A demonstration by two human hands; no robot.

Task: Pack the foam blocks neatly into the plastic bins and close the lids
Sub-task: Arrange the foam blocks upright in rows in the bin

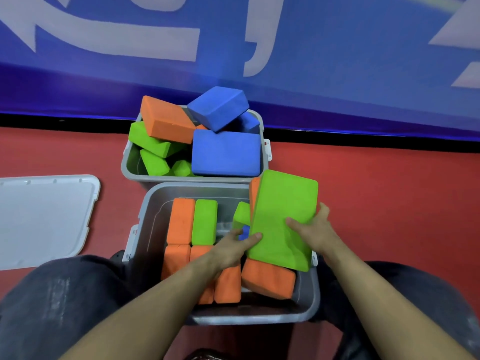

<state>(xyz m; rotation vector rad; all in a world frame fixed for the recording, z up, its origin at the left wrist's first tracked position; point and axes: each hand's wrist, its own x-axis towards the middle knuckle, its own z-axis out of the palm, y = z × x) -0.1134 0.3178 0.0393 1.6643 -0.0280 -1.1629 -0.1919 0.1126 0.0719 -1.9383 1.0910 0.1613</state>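
Lid [44, 216] left of bins [155, 201]

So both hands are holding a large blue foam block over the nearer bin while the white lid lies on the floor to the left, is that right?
Not quite: the block is green, not blue. The head view shows the left hand and right hand holding a large green foam block over the nearer bin, and the white lid does lie on the floor to the left.

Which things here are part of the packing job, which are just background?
Job:
near bin
far bin
green block, gripped by both hands: left, right
orange blocks packed in near bin
blue block in far bin
lid, off, on the floor

Background:
red floor
blue banner
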